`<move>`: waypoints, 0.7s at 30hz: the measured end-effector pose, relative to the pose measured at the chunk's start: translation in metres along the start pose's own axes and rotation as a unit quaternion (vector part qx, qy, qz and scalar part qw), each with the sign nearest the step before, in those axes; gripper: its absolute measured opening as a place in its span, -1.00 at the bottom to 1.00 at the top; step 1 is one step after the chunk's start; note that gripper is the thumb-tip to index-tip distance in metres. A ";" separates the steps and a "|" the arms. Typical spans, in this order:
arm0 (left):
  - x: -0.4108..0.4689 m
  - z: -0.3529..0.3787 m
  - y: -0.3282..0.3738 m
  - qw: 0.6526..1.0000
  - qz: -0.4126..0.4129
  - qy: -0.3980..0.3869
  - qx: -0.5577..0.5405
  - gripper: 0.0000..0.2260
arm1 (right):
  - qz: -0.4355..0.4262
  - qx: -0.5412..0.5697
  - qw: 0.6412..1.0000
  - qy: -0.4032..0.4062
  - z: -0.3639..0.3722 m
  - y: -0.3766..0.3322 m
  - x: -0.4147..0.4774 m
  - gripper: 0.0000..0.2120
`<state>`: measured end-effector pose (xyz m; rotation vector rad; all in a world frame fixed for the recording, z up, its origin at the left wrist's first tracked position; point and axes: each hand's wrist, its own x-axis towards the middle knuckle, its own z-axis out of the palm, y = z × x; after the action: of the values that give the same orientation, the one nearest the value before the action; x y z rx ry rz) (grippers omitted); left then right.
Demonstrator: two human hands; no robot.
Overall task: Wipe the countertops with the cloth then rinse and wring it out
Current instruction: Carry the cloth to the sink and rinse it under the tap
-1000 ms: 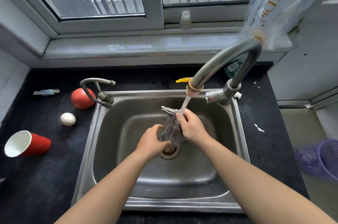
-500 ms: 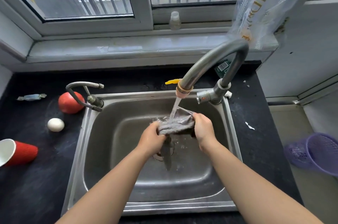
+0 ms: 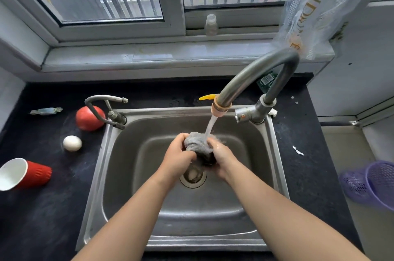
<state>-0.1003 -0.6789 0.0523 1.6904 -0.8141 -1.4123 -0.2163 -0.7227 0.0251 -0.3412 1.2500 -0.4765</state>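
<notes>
Since the earlier frame, cloth (image 3: 197,143) has been bunched from a spread strip into a wad. Fingers of left hand (image 3: 178,155) and right hand (image 3: 222,157) are clenched on it, held under tap (image 3: 251,81) stream above sink (image 3: 119,154) drain. Rinse step judged underway; wringing twist needed next.

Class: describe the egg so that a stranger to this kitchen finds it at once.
Start at the steel sink and look to the dark countertop on its left. Between the red tomato and the tipped red cup lies the egg, the only small white oval there.
</notes>
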 end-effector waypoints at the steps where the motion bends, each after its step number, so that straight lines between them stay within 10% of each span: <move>1: -0.001 -0.001 0.002 1.000 -0.025 0.010 -0.009 -0.65 | -0.022 0.006 0.999 0.024 0.000 0.002 0.000 -0.75; 10: 0.013 0.013 -0.003 0.952 -0.283 -0.035 -0.111 -0.25 | -0.164 -0.035 0.985 0.042 -0.004 0.008 -0.012 -0.86; 21: 0.004 0.033 0.001 0.969 -0.134 0.102 -0.179 -0.73 | -0.138 0.023 0.990 0.021 0.009 0.005 -0.016 -0.81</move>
<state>-0.1323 -0.6880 0.0478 1.6639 -0.2032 -1.4303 -0.2102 -0.7098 0.0382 -0.4701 1.2362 -0.7527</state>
